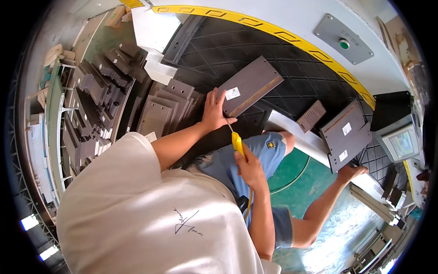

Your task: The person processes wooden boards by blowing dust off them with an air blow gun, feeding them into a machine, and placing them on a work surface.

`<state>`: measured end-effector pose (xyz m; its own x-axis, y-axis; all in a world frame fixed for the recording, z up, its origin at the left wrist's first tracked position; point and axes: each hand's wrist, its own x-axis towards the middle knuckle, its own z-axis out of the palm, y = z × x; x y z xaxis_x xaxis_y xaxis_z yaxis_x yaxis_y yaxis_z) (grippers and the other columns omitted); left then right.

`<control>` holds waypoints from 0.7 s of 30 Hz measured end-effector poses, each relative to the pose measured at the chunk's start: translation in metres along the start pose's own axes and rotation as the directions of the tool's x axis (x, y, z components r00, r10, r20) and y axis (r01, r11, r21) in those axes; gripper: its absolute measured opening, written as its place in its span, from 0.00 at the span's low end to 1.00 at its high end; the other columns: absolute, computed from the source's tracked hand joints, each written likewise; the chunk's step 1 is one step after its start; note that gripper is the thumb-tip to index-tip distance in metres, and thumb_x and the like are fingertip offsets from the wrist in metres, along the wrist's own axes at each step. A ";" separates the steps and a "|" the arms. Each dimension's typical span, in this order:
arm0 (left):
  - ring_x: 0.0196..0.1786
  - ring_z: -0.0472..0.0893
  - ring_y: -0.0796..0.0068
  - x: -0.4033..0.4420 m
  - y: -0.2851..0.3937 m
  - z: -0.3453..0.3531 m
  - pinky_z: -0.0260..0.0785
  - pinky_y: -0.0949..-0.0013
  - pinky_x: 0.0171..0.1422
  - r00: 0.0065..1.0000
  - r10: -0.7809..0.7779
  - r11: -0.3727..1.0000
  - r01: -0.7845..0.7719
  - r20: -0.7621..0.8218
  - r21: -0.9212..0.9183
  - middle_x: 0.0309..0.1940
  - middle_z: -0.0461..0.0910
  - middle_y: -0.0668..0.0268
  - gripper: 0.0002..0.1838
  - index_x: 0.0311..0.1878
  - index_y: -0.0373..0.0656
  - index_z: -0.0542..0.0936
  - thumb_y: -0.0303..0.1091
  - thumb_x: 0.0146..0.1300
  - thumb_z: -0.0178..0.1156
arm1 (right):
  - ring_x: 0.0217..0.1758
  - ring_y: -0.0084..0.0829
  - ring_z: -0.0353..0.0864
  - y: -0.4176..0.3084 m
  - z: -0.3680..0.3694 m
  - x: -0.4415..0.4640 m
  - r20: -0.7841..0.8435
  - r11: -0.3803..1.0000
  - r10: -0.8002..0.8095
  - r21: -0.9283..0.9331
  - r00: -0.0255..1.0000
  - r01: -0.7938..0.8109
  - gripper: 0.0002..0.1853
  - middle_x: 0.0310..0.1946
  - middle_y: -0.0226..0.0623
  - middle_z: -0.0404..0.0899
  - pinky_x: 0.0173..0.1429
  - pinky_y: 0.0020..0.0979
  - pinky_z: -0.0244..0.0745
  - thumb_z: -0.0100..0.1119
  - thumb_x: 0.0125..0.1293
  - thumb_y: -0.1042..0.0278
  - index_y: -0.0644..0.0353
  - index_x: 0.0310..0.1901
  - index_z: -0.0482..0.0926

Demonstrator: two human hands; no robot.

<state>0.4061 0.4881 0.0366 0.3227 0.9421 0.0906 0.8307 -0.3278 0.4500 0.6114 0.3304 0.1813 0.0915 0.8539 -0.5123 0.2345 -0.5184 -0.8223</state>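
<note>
My right hand [250, 169] is wrapped around a yellow air blow gun [237, 143], whose thin nozzle points up toward my left hand. A yellow hose [249, 205] hangs below it. My left hand [214, 112] has its fingers spread against the near left end of a dark brown panel [255, 86]. That panel carries a white label [232, 93] and a lighter strip along one long edge. It lies tilted over the black machine bed. The nozzle tip is close to my left thumb and the panel's corner.
Stacked drilled panels [159, 109] stand left of my left hand, with more racked panels [98, 86] beyond. At right are two labelled panels [344, 132], a small printed board [312, 116] and a screen [400, 143]. A bare limb [326, 201] reaches the panels' lower edge. A yellow-edged guard [273, 29] arches above.
</note>
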 end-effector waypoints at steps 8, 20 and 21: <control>0.85 0.48 0.29 -0.044 0.008 -0.016 0.47 0.38 0.88 0.990 -0.059 0.998 0.063 0.132 -0.023 0.85 0.46 0.35 0.70 0.84 0.41 0.56 0.58 0.43 0.87 | 0.32 0.31 0.83 -0.015 -0.032 0.022 0.133 0.978 0.209 -0.025 0.969 -0.207 0.29 0.31 0.41 0.84 0.41 0.36 0.79 0.57 0.82 0.55 0.57 0.78 0.72; 0.86 0.46 0.30 -0.052 0.009 -0.016 0.47 0.37 0.88 0.987 -0.078 0.997 0.080 0.144 -0.002 0.85 0.45 0.36 0.70 0.84 0.42 0.58 0.62 0.43 0.86 | 0.24 0.29 0.85 0.015 -0.083 0.091 -0.159 0.977 -0.039 -0.214 0.986 0.005 0.26 0.26 0.36 0.85 0.33 0.31 0.77 0.55 0.81 0.48 0.57 0.71 0.79; 0.86 0.46 0.29 -0.051 0.010 -0.017 0.47 0.37 0.88 0.985 -0.084 0.996 0.085 0.147 0.002 0.85 0.45 0.36 0.70 0.84 0.41 0.58 0.62 0.43 0.86 | 0.24 0.28 0.86 0.021 -0.081 0.098 -0.318 0.952 -0.186 -0.293 0.930 0.090 0.26 0.26 0.36 0.85 0.33 0.31 0.77 0.55 0.81 0.47 0.58 0.68 0.81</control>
<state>0.3905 0.4377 0.0512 0.3149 0.9458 -0.0797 0.8559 -0.2467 0.4545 0.7040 0.4070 0.1345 0.3488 0.9046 -0.2450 0.5152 -0.4035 -0.7561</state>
